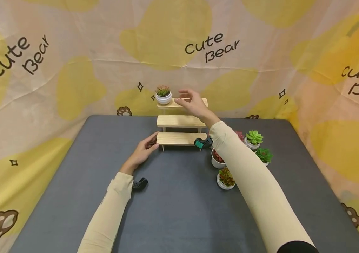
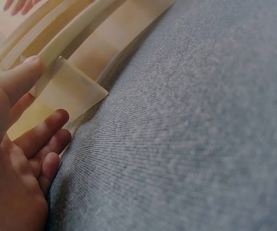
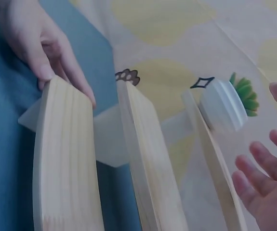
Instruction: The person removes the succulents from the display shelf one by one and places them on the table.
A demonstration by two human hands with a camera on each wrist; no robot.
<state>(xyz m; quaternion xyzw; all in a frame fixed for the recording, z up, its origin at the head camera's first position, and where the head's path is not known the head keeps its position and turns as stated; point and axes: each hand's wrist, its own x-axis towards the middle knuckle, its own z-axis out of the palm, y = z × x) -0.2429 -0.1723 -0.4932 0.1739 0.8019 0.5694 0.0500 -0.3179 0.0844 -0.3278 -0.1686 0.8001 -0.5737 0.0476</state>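
A three-tier wooden display stand [image 1: 181,121] with translucent legs stands at the back of the table. My left hand [image 1: 143,151] grips the left end of its lowest board [image 3: 66,149], thumb at one corner and forefinger at the other. Above the top board, my right hand [image 1: 193,104] hangs with fingers loosely spread and nothing in them. On the left end of that board sits a succulent in a white ribbed pot [image 1: 163,95], upright and just left of the right fingertips.
Right of the stand is a group of potted succulents: a light green one [image 1: 254,137], a dark green one [image 1: 264,155], a reddish one [image 1: 218,160] and a brownish one [image 1: 225,176] among them. The right sleeve [image 1: 248,172] partly covers them. A printed cloth backdrop [image 1: 103,42] surrounds the grey table [image 1: 179,211].
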